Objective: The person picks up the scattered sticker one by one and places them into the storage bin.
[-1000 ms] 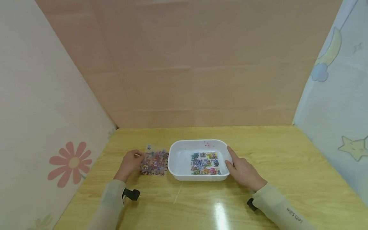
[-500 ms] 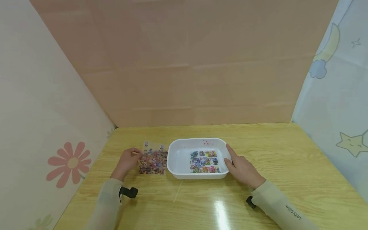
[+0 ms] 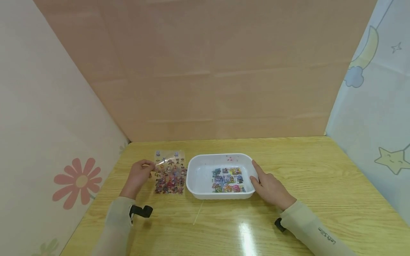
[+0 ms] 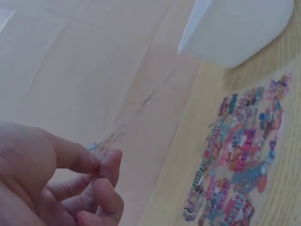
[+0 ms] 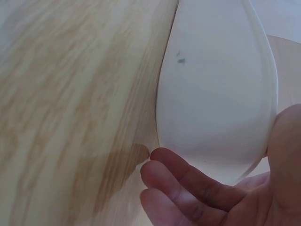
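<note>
My left hand [image 3: 140, 175] pinches the left edge of a clear sticker sheet [image 3: 169, 165] between thumb and fingertips. The sheet's upper part is lifted and seen nearly edge-on in the left wrist view, above more colourful stickers [image 4: 244, 155] lying on the table. On the right, my right hand [image 3: 271, 190] grips the right end of a white plastic tray [image 3: 201, 177], thumb over the rim and fingers against the outside wall [image 5: 216, 94]. A sheet of colourful stickers [image 3: 228, 180] lies inside the tray, towards its right side.
The wooden table [image 3: 307, 167] bears a thin pale strip [image 3: 198, 213] in front of the tray. A plain tan backdrop [image 3: 211, 89] rises at the back, with patterned white walls [image 3: 48, 106] at both sides. Black straps sit at both wrists.
My left hand has moved slightly up and left, drawing the clear sticker sheet away so that more stickers show beneath and on it. My right hand stays on the tray.
</note>
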A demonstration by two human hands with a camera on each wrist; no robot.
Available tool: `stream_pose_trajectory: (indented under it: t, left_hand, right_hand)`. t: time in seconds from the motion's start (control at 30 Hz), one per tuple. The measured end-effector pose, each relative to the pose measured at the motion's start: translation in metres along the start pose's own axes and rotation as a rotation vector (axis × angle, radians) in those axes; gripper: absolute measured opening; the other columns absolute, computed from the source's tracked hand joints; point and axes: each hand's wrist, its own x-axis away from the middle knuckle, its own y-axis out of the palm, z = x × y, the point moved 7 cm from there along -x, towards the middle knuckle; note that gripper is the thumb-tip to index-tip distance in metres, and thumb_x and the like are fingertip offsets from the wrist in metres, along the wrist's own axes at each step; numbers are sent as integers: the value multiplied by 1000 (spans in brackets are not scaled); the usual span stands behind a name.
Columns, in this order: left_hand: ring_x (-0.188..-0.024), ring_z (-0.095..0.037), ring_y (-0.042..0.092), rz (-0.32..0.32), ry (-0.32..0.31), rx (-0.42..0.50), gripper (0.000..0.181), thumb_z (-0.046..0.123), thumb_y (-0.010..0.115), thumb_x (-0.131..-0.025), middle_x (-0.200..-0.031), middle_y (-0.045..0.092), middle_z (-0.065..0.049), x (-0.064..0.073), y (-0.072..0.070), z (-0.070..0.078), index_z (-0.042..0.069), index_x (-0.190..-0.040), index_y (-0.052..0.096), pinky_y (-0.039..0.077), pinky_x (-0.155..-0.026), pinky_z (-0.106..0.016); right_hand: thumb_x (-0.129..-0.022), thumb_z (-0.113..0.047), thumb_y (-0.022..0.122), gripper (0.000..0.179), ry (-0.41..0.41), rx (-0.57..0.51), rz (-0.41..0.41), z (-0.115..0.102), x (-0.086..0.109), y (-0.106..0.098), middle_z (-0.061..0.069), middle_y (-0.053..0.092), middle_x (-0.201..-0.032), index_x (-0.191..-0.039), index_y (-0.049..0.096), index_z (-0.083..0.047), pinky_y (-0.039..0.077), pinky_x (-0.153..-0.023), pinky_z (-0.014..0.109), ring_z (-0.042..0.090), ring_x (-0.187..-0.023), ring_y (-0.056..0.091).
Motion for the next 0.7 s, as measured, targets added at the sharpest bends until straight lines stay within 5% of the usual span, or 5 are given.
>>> stream_pose_trajectory:
  t: [0.33,0.7]
  left_hand:
    - [-54,-9,43,38,28,65,33,23,52,-105,-106,73,-14,1,-7,18,-3,-124,57,30,-43,-26]
    - [-53,-6,43,51,33,122,30,22,54,-104,-89,73,2,4,-7,31,-1,-122,59,30,-45,-23]
  right_hand:
    - [-106,-29,46,67,-1,-5,-1,0,0,0,0,54,-69,-157,18,5,40,-54,30,12,-57,47]
    - [-106,-28,47,67,-2,2,-1,2,-1,1,0,54,-68,-157,18,4,39,-53,29,12,-56,46]
